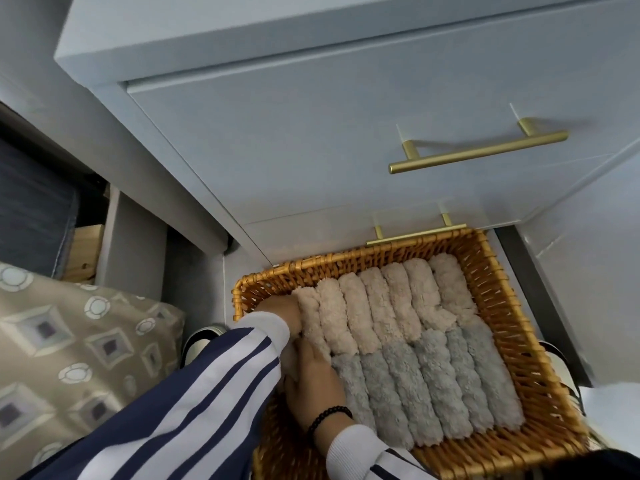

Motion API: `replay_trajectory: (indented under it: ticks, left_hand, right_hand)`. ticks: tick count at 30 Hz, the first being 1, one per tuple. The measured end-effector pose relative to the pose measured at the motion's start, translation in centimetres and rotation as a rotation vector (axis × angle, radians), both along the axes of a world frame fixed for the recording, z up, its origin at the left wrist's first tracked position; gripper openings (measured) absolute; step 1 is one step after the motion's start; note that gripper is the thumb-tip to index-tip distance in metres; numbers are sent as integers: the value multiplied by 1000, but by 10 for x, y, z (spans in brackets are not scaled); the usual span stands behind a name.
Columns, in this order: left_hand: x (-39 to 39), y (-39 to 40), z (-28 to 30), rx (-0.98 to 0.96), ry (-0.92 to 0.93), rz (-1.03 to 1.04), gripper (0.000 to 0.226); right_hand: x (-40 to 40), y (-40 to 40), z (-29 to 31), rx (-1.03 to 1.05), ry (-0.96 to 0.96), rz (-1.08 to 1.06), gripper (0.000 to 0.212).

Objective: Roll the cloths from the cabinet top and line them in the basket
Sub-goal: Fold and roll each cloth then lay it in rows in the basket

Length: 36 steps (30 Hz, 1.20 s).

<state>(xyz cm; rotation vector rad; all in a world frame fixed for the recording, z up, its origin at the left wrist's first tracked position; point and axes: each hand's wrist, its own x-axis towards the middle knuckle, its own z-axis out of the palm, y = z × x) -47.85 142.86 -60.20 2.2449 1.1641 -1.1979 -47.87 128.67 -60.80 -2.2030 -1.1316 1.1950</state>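
A wicker basket (498, 299) stands on the floor, just in front of a pale blue cabinet (311, 140) with brass bar handles (478, 152). Inside the basket the rolled cloths lie in two rows, side by side and touching each other. The far row is made of beige rolls (377, 303), the near row of grey rolls (433, 379). The ends of the two rows meet about in the middle of the basket.

Both hands are at the left side of the basket. The left hand (280, 313) comes from a white cuff with a dark blue and white striped sleeve (194, 393) and lies at the left wall of the basket, against the leftmost beige roll (311, 317). Its fingers are hidden under the roll and the cuff, so I cannot tell how far they are curled. The right hand (317, 379), with a black bead bracelet (329, 415) on the wrist, lies beside the leftmost grey roll (353, 386); the fingers look mostly straight and press against the pale cloth at the left end of the rows.

To the left of the basket there is a beige cushion (69, 341) with a pattern of squares and circles. A shoe (201, 341) shows between the cushion and the basket.
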Motion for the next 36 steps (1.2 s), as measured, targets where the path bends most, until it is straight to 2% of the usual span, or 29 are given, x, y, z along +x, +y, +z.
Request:
replay_trajectory:
  ticks: [5,10,15,21,23,25,27,31,36]
  left_hand:
    - [-3,-1,-3,-39,86,17,42]
    - [-1,-6,-3,-59,57,43,45]
    - [-5,-8,-4,32,-98,211,56]
    - [-9,-10,-5,102,-300,352,37]
    - [-10,-16,-5,151,-372,454,38]
    - [-12,-28,-5,175,-401,570,45]
    - [-11,-40,-4,156,-414,641,52]
    - [-12,-40,-4,20,-414,725,61]
    - [-16,-21,8,-89,-490,692,49]
  right_hand:
    - [-3,-2,2,24,-22,2,43]
    - [-3,-5,0,44,-21,-5,42]
    - [-2,-5,1,43,-71,19,44]
    - [-11,-13,-15,149,-49,12,52]
    - [-13,-15,-21,184,-51,44,56]
    - [-14,-10,-19,95,-30,99,56]
    - [-12,-7,-18,-9,-2,143,54]
    - [-13,-2,-17,-20,58,118,60]
    - [-2,-1,-6,59,139,-6,51]
